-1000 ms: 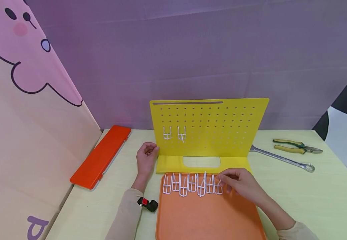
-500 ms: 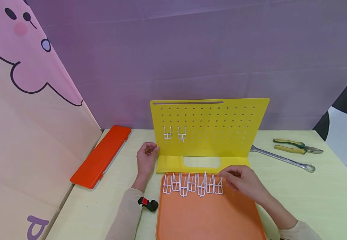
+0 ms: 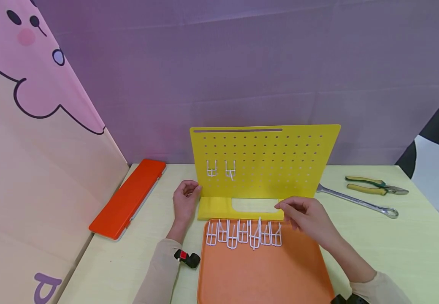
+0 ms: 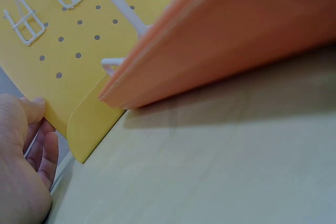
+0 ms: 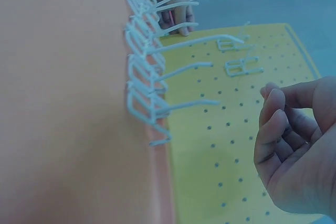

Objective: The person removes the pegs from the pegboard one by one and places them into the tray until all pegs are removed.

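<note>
My left hand point(image 3: 185, 205) pinches the left edge of the yellow pegboard point(image 3: 259, 156); the left wrist view shows the thumb point(image 4: 34, 109) on its front. Two white wire hooks point(image 3: 212, 170) hang on the left part of the board. My right hand point(image 3: 307, 217) hovers before the board's base, above the far right part of the orange tray point(image 3: 265, 274). Its fingers are curled, thumb and fingertips together, with nothing visible between them in the right wrist view point(image 5: 291, 150). Several white wire hooks point(image 3: 255, 235) stand in a row along the tray's far edge.
A red flat case point(image 3: 128, 198) lies at the left of the table. To the right are a combination wrench point(image 3: 356, 201), its left end beside the board, and pliers point(image 3: 375, 185) with yellow-green handles. A purple cloth backdrop point(image 3: 242, 71) closes off the back.
My right hand has left the rightmost hook in the tray and moved up and forward toward the board's base. The hook stays in its row. My left hand has not moved.
</note>
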`<state>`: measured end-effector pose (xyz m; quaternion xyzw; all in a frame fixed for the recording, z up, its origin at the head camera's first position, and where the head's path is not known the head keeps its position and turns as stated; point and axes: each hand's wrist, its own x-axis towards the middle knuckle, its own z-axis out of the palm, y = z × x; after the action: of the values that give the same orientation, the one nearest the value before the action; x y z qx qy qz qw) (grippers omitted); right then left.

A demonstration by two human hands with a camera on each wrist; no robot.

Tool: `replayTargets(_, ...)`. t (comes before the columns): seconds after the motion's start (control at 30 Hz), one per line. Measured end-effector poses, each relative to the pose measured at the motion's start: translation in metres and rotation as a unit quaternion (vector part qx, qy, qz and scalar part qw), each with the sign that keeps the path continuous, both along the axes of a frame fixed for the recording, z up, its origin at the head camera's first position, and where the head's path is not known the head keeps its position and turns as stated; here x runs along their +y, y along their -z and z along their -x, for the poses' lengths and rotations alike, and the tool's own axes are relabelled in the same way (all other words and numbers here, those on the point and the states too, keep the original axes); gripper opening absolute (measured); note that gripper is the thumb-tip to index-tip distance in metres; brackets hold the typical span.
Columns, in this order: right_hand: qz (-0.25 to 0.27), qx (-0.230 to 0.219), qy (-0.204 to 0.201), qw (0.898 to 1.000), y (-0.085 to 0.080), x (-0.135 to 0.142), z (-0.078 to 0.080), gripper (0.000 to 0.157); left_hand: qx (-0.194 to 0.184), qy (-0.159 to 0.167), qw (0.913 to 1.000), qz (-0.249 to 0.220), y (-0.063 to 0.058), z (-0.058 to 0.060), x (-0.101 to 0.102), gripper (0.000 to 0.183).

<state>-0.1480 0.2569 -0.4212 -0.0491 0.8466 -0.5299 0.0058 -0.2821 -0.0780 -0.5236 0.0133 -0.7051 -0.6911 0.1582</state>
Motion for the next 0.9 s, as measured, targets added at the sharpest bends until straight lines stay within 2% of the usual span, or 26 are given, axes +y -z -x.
replayTargets(0.17, 0.008, 0.008, 0.0, 1.0, -0.011, -0.009, 0.002, 0.019, -0.005, -0.002, 1.0, 0.006, -0.001, -0.001, 0.0, 0.01)
replayTargets(0.4, 0.013, 0.028, -0.014, 0.999, -0.026, -0.025, 0.006, 0.016, 0.017, 0.005, 0.9998, -0.009, 0.0, -0.001, -0.001, 0.015)
replayTargets(0.57, 0.014, 0.039, -0.026, 0.999, -0.032, -0.036, 0.011, 0.017, 0.016, 0.003, 0.9998, -0.008, -0.001, -0.003, 0.001, 0.016)
replayTargets(0.9, 0.058, 0.051, -0.052, 0.996, -0.045, -0.06, 0.024, 0.018, 0.018, 0.007, 0.9998, -0.01, -0.004, -0.004, 0.001, 0.015)
